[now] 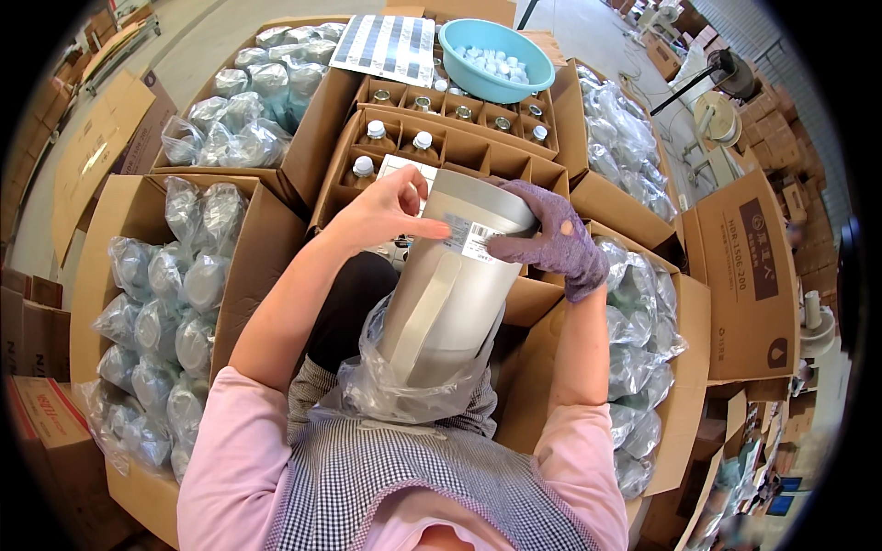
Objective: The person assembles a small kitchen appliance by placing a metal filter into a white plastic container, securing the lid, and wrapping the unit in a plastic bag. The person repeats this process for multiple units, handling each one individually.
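Observation:
A beige-grey jug (452,303) with a long handle stands tilted over my lap. A clear plastic bag (404,390) is bunched around its lower end. My right hand (559,237), in a purple glove with a small hole, grips the jug near its upper end, thumb across the front beside the label. Bare, my left hand (384,216) reaches in from the other side: its thumb is stretched out onto the edge of the white and grey label (470,239), and its other fingers are curled, apart from the thumb.
Cartons of bagged items (165,321) flank me on both sides. Ahead, a divided carton (524,170) holds capped brown bottles (423,144). Behind it, a light-blue basin (496,60) of white caps and a label sheet (384,46) rest on other cartons.

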The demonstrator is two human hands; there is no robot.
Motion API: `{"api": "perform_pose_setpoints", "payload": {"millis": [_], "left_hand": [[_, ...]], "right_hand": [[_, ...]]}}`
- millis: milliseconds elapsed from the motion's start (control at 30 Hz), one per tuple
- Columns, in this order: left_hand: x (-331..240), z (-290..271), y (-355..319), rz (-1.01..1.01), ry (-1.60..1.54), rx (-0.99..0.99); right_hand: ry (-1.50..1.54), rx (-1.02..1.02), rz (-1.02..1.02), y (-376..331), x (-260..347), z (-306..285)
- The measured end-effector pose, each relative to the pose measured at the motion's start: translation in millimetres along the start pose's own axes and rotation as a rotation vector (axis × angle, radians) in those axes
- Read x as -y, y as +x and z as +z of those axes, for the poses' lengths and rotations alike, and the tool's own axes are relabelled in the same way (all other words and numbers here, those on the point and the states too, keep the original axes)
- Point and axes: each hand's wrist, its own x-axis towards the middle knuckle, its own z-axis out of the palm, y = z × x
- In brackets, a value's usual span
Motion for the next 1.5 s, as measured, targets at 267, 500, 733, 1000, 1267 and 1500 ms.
{"api": "perform_pose_setpoints", "payload": {"millis": [267, 500, 733, 1000, 1267, 1500], "left_hand": [[5.2, 6.8, 2.0, 0.144, -0.51, 0.168], [-25.7, 18.3, -20.0, 0.223, -0.057, -0.005], [-16.6, -1.9, -11.3, 0.144, -0.183, 0.157], [-10.8, 25.4, -24.5, 0.263, -0.066, -0.011], [20.1, 36.2, 7.2, 0.283, -0.277, -0.242], [-34.7, 98.9, -44.6, 0.456, 0.944, -0.481]], "right_hand": [[0.181, 0.059, 0.072, 1.5, 15.2, 3.1], [0.161, 0.066, 0.085, -3.3, 20.0, -0.8], [0.105, 0.069, 0.011, -2.5, -0.3, 0.5], [-0.092, 0.023, -0.004, -4.6, 26.5, 6.4], [-0.009, -0.122, -0.133, -6.4, 13.1, 14.6], [-0.771, -0.324, -0.415, -4.8, 20.1, 27.5]]}}
